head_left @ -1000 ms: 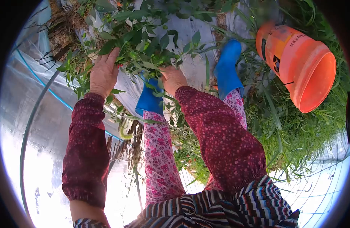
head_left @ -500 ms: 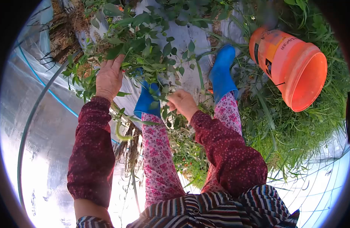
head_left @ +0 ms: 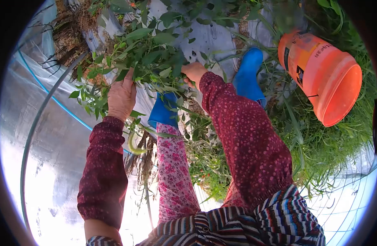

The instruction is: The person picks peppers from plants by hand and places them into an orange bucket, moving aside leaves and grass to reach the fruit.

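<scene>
Gently now: the leafy green plant (head_left: 153, 56) spreads between and just beyond the fingers. Leaves cover the fingertips of the left hand (head_left: 122, 98), grip untellable; those of the right hand (head_left: 194, 74) curl at the foliage, hold unclear. Thin shoots likely want light support, not tugging.

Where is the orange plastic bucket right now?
In the head view, the orange plastic bucket is at the upper right, beside green grass, to the right of the tall blue boot on the right foot.
</scene>
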### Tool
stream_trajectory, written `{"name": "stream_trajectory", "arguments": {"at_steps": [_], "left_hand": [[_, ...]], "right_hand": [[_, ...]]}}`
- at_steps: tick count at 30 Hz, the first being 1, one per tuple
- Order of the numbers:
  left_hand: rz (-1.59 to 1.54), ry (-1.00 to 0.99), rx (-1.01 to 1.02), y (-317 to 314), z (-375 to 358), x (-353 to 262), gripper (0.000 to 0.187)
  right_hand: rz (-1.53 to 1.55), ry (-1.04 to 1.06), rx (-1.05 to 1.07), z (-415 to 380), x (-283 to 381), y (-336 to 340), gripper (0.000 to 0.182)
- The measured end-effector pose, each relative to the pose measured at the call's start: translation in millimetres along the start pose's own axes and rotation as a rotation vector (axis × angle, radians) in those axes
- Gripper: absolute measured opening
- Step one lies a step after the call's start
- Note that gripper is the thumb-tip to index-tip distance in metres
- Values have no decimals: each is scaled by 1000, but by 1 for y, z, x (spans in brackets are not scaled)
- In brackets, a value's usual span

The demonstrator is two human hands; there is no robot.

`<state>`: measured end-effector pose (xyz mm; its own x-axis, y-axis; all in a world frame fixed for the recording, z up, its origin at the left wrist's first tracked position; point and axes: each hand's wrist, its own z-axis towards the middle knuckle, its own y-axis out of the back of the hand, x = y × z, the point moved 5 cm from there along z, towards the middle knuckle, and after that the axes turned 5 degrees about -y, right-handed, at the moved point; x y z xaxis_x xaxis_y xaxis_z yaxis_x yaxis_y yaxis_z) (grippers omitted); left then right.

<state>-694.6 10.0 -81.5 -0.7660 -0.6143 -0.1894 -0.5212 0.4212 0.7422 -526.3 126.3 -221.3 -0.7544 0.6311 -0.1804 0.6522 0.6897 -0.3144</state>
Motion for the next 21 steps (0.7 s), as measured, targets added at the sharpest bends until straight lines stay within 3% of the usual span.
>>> {"name": "stream_trajectory", "arguments": {"at_steps": [3, 8, 12, 14, 16, 18, 21], "left_hand": [[17, 22, 0, -5, -3, 1, 53], [61, -197, -269, 6, -4, -16, 51], [49, -229, -229, 4, -5, -19, 51], [77, -99, -96, -4, -6, -13, 52], [98, -125, -99, -2, -7, -15, 52], [115, -154, -101, -1, -7, -18, 52], [114, -155, -157, 0, -9, -21, 52]], "right_hand": [[61, -9, 155, 0, 0, -6, 11], [136, -107, 243, 8, -17, -9, 14], [156, 40, 299, -1, -15, -11, 16], [81, 59, 247, -7, -12, -13, 21], [20, 102, 165, -11, -13, -13, 27], [84, 284, 96, -23, -10, -9, 30], [185, 317, 204, -35, -10, -11, 32]]}}
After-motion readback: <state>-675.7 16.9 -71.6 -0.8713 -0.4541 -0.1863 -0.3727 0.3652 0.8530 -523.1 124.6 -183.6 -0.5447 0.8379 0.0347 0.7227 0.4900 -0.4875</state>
